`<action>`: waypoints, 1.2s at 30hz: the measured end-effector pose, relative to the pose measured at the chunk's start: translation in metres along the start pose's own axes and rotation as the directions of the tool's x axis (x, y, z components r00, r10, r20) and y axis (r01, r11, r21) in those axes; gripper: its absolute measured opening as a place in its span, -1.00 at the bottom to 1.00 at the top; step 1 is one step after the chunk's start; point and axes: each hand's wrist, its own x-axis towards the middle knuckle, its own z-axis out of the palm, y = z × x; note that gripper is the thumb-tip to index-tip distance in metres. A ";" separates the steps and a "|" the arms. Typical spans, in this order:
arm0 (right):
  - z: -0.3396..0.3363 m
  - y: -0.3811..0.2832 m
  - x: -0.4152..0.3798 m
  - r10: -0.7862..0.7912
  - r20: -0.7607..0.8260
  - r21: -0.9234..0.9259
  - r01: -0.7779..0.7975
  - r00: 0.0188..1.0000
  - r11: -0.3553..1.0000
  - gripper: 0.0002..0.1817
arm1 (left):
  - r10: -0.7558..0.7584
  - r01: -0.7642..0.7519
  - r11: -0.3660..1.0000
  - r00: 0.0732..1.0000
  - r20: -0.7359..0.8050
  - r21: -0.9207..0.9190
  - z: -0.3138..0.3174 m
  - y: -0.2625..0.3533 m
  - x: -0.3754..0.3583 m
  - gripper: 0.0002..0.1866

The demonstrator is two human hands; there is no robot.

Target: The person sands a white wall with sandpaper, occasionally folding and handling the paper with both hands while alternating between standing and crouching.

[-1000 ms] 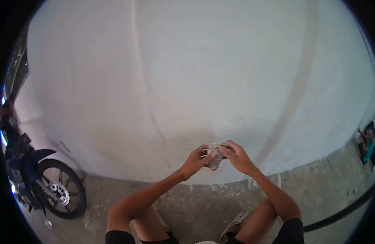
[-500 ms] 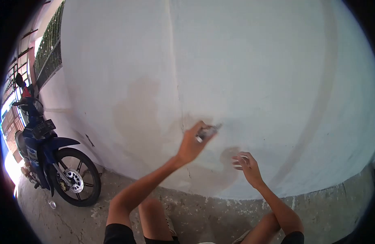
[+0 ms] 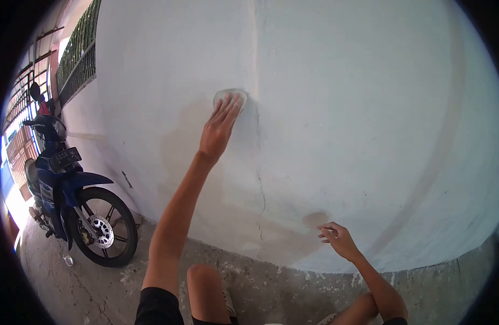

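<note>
My left hand [image 3: 220,130] reaches up the white wall [image 3: 325,108], its fingers stretched over a thin, rounded, pale grey sheet [image 3: 222,96]. They press the sheet flat to the wall, just left of a vertical seam. Lower down on the right, my right hand [image 3: 340,241] is held in front of the wall with loosely bent fingers, slightly apart, and nothing between them. A small shadow [image 3: 315,219] shows on the wall beside its fingertips.
A blue motorcycle [image 3: 79,181] stands on the left, its front wheel near the wall. Rough concrete floor [image 3: 249,295] runs along the wall's foot, under my bent knees. A small clear object [image 3: 69,261] lies by the wheel. A crack [image 3: 261,189] runs down the wall.
My left hand has moved up and left, and the sheet, crumpled in its grip before, now lies flat on the wall. My right hand has dropped slightly. The view has shifted a little.
</note>
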 end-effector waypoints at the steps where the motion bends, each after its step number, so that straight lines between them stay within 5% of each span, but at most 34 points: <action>1: 0.001 0.001 0.000 0.016 0.008 -0.001 -0.016 1.000 1.000 -0.64 | -0.015 0.015 1.000 1.000 -0.014 0.012 0.006 0.003 -0.010 -0.50; 5: 0.000 0.011 0.001 0.027 0.041 -0.014 -0.027 0.999 1.000 -0.63 | 0.069 -0.067 0.997 0.997 0.047 -0.032 0.016 0.014 -0.067 -0.52; 8: 0.004 0.011 0.006 0.037 0.059 -0.009 -0.037 0.998 0.999 -0.63 | 0.103 -0.077 0.990 0.968 0.229 -0.121 0.006 0.017 -0.130 -0.53; 15: 0.017 -0.005 0.004 0.042 0.125 -0.068 -0.034 0.991 0.997 -0.64 | 0.290 -0.217 0.956 0.796 0.532 -0.197 -0.037 0.026 -0.181 -0.44; 17: 0.016 -0.008 0.004 0.028 0.126 -0.063 -0.020 0.992 0.998 -0.64 | 0.087 0.074 0.962 0.829 0.552 -0.262 -0.053 0.032 -0.160 -0.50; 18: 0.015 -0.009 0.004 0.053 0.135 -0.073 -0.043 0.989 0.996 -0.63 | 0.102 0.059 0.962 0.830 0.549 -0.268 -0.056 0.035 -0.146 -0.50; 20: 0.015 -0.006 0.001 0.089 0.129 -0.071 -0.080 0.988 0.994 -0.62 | -0.394 0.541 0.761 0.823 0.408 -0.357 -0.058 0.048 -0.115 -0.60; 21: 0.013 -0.003 0.002 0.085 0.143 -0.070 -0.075 0.986 0.995 -0.62 | -0.434 0.521 0.766 0.851 0.295 -0.378 -0.058 0.050 -0.099 -0.68; 23: 0.011 0.000 0.000 0.083 0.151 -0.072 -0.073 0.985 0.995 -0.61 | -0.601 0.721 0.654 0.680 0.421 -0.230 -0.069 0.063 -0.065 -0.66; 24: 0.011 -0.001 0.000 0.089 0.161 -0.075 -0.077 0.983 0.994 -0.60 | -0.597 0.718 0.654 0.683 0.421 -0.237 -0.066 0.066 -0.056 -0.66; 27: 0.008 0.001 0.002 0.084 0.176 -0.069 -0.073 0.981 0.995 -0.60 | -0.460 0.582 0.725 0.807 0.370 -0.369 -0.056 0.074 -0.022 -0.64; 29: 0.006 0.002 0.001 0.081 0.182 -0.059 -0.072 0.980 0.996 -0.61 | -0.150 0.192 0.898 0.979 0.137 -0.395 -0.050 0.082 0.018 -0.61; 31: 0.004 0.003 0.001 0.073 0.184 -0.075 -0.060 0.980 0.995 -0.63 | -0.005 0.047 0.905 0.995 0.101 -0.423 -0.045 0.088 0.057 -0.55; 33: 0.002 0.006 0.001 0.078 0.184 -0.082 -0.064 0.980 0.995 -0.63 | 0.305 -0.285 0.943 0.947 0.097 -0.173 -0.038 0.083 0.096 -0.45; 36: -0.003 0.013 -0.002 0.046 0.174 -0.073 -0.034 0.984 0.997 -0.62 | 0.404 -0.403 0.915 0.906 0.129 -0.030 -0.023 0.091 0.136 -0.39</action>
